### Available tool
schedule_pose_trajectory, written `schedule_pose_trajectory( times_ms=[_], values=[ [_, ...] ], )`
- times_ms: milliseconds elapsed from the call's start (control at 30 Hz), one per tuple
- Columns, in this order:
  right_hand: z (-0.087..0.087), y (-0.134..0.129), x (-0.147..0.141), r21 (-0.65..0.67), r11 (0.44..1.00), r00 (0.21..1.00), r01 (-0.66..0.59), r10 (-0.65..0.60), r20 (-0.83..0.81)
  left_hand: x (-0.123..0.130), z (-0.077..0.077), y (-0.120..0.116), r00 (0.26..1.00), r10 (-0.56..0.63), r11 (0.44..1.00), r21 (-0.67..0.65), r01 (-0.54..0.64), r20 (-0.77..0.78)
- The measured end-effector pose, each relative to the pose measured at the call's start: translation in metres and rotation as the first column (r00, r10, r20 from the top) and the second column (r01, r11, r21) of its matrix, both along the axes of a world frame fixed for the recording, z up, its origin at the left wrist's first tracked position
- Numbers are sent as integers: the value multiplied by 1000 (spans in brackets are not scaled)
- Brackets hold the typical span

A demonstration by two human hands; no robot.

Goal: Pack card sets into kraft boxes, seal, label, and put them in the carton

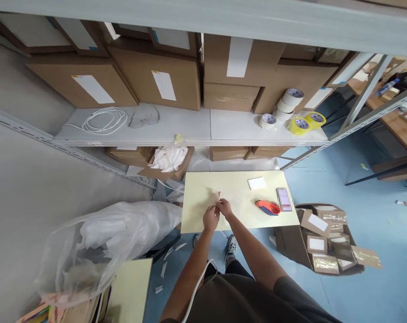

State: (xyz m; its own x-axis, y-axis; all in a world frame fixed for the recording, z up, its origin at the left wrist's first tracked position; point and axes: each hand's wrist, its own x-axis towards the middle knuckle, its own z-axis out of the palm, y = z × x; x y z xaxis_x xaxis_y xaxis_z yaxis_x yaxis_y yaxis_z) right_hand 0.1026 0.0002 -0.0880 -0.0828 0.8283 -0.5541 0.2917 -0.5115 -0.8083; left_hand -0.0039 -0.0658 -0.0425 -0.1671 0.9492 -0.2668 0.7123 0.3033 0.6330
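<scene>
Over the pale yellow table (237,220), my left hand (210,218) and my right hand (225,207) meet near its left half. Both have their fingers closed around a small thing with a reddish-brown tip (219,194); the rest of it is hidden by the fingers. Right of my hands lies a red and blue tool (268,207), perhaps a tape dispenser. A white card or pad (256,183) lies farther back on the table. By the right edge is a phone-like object (284,199) with a blurred screen.
Behind the table, a grey shelf (183,125) holds cardboard boxes (163,80), a coiled white cable (104,121), glasses and tape rolls (299,125). A carton of small boxes (291,246) stands at the right. Bagged white material (129,229) lies at the left.
</scene>
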Motion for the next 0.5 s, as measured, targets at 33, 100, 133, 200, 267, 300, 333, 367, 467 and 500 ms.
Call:
schedule_pose_trajectory(
  times_ms=[33,100,133,200,267,300,333,367,467,500],
  values=[
    [-1,1,10,11,1000,996,-14,13,88,9,-3,0,999,-52,999,-14,51,-9],
    [-4,1,29,11,1000,980,-20,18,196,23,-11,-2,983,-181,983,-51,179,-31],
    [-5,1,38,10,1000,977,-10,7,214,29,-15,-3,968,-245,968,-74,241,-46],
    [-6,-1,52,13,1000,965,11,-14,262,37,-23,-5,938,-336,937,-125,325,-82],
    [-5,-4,59,30,999,959,15,-23,283,41,-28,-6,921,-372,922,-161,352,-115],
    [-5,-7,60,45,999,961,-3,-10,277,42,-30,-6,917,-379,919,-168,357,-125],
    [-4,-10,59,55,998,965,-37,22,263,41,-31,-6,914,-385,917,-166,363,-127],
    [-4,-13,57,58,995,967,-84,67,244,40,-32,-6,912,-392,915,-156,372,-121],
    [-5,-20,49,24,974,954,-226,216,210,27,-34,-2,925,-378,924,-78,374,-43],
    [-6,-21,46,11,970,948,-244,236,214,20,-34,0,941,-338,940,-42,338,-7]
  ],
)
